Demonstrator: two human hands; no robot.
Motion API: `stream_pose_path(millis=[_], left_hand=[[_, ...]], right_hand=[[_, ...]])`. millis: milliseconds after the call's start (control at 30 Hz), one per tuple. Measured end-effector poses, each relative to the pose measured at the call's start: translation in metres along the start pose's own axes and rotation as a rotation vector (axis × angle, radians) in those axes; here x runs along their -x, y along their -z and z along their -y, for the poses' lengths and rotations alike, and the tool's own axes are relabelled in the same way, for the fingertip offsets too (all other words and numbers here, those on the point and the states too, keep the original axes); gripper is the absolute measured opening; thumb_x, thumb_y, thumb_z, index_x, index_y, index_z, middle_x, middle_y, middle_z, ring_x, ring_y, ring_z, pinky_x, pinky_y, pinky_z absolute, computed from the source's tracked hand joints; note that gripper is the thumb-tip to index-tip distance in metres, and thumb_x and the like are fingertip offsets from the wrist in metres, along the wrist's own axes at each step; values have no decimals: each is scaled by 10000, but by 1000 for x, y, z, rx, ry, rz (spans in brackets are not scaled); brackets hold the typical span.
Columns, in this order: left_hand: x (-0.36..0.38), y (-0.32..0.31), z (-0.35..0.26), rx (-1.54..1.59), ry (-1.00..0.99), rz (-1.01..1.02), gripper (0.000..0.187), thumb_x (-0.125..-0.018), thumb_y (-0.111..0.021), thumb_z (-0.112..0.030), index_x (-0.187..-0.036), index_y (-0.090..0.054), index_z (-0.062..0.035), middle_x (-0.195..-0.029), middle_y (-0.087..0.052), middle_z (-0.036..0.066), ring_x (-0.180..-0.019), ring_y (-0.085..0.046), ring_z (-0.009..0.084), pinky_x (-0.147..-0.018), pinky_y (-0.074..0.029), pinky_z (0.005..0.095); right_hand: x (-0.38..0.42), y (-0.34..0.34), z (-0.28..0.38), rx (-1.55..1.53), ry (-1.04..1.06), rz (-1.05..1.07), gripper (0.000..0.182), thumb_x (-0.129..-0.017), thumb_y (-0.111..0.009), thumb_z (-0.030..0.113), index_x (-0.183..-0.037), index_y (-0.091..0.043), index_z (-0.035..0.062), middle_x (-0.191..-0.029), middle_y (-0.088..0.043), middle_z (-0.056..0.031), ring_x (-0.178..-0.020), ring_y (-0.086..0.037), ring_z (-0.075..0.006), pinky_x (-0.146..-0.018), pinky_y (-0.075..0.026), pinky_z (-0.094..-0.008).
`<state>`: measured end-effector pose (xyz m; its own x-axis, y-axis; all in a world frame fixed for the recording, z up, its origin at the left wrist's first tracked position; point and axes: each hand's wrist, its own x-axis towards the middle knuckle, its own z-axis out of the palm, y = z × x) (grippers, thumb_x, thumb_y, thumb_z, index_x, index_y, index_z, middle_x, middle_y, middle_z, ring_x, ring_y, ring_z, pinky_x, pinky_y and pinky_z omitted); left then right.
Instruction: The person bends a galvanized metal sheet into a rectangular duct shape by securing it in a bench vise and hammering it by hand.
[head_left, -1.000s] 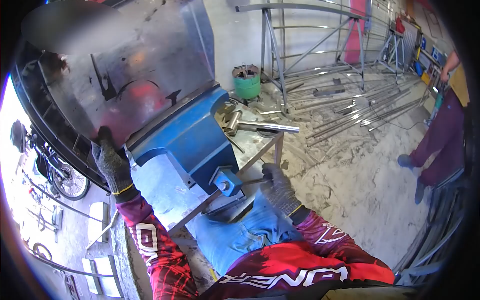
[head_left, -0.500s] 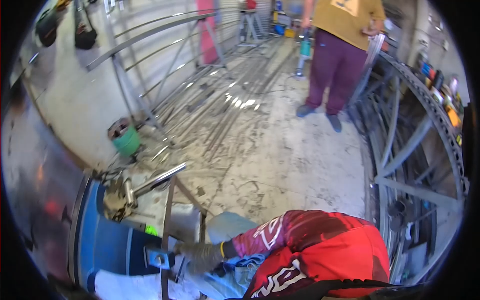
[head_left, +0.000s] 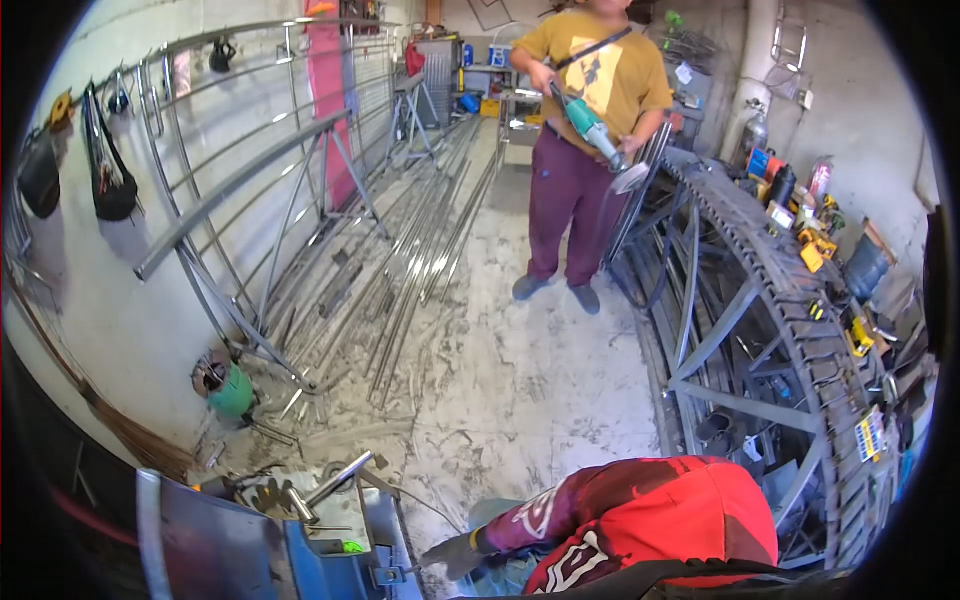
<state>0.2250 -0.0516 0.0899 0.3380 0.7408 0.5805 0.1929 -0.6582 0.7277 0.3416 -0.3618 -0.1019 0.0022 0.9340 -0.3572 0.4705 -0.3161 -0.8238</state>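
My right hand (head_left: 452, 556), in a dark grey glove, is at the bottom centre, at the end of a purple and red sleeve (head_left: 625, 500). Its fingers are drawn together beside a small blue metal block (head_left: 388, 577) on the blue machine (head_left: 225, 535); what they hold is too small to make out. A shiny metal bar (head_left: 340, 478) and a pair of gloves (head_left: 270, 497) lie on the machine's top, near a bright green item (head_left: 352, 547). My left hand is out of view.
A person (head_left: 590, 130) stands ahead, holding a green angle grinder (head_left: 590, 125). Long metal bars (head_left: 430, 240) lie on the floor. A curved metal frame (head_left: 760, 300) with tools is on the right, a green bucket (head_left: 232, 392) on the left.
The view has tilted up and shifted, showing more of the room. The other person now holds the grinder across the body in both hands. My right hand remains near the blue block.
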Motion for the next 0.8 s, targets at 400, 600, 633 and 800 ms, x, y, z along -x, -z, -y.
stream_pose_path(millis=[400, 600, 633, 800], left_hand=[[-28, 85, -70, 241, 208, 265, 573, -824, -720, -169, -1288, -442, 21, -1186, -537, 156, -1056, -512, 272, -915, -446, 388], [2, 134, -52, 360, 342, 425, 663, -816, -766, -144, -1346, -404, 26, -1250, -518, 152, -1117, -502, 257, -944, -452, 381], [8, 141, -50, 380, 371, 446, 679, -815, -773, -140, -1355, -398, 26, -1261, -515, 151, -1127, -500, 254, -948, -453, 380], [62, 207, -34, 425, 577, 569, 758, -808, -811, -120, -1403, -367, 30, -1315, -499, 148, -1178, -492, 242, -972, -458, 374]], right_hand=[[231, 109, -19, 275, -674, -471, 336, -788, -583, 311, -931, -692, 27, -951, -686, -208, -918, -651, -383, -800, -512, -474], [208, 10, 1, 173, -679, -526, 322, -794, -602, 334, -873, -700, 37, -785, -683, -195, -620, -644, -295, -606, -507, -442], [203, -17, 14, 154, -565, -513, 326, -804, -594, 329, -919, -704, 45, -751, -677, -172, -543, -614, -269, -562, -502, -428], [203, -102, 129, 150, -587, -231, 355, -795, -578, 306, -1047, -692, 83, -1001, -707, -164, -955, -666, -320, -848, -505, -432]])
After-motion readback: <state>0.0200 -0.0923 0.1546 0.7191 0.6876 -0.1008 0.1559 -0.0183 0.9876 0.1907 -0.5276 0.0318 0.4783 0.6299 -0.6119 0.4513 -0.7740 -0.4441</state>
